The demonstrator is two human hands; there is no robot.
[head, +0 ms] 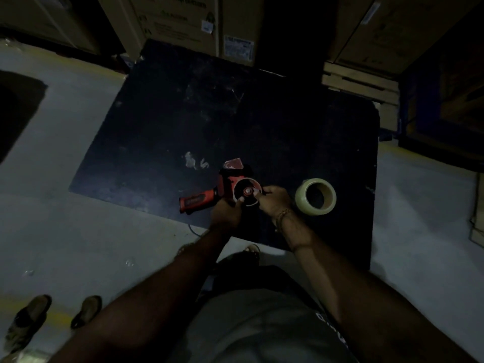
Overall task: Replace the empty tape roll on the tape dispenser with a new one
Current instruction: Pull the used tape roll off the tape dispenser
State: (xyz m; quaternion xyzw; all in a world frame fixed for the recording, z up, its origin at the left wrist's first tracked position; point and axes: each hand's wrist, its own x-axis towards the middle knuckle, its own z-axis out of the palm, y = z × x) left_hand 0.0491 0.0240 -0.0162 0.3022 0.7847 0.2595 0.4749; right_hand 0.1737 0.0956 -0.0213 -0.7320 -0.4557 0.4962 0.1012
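While my left hand steadies the red dispenser on the black table, my right hand pinches the empty core's rim; light, stiff cardboard, I reckon. New roll waits just right.

Access around the black table: open far half, crowded near edge

The black table is bare across its far and left parts; stacked cardboard boxes close off the far side. Near the front edge, the red tape dispenser and both hands occupy the centre, with the new tape roll just right of them, a narrow gap between
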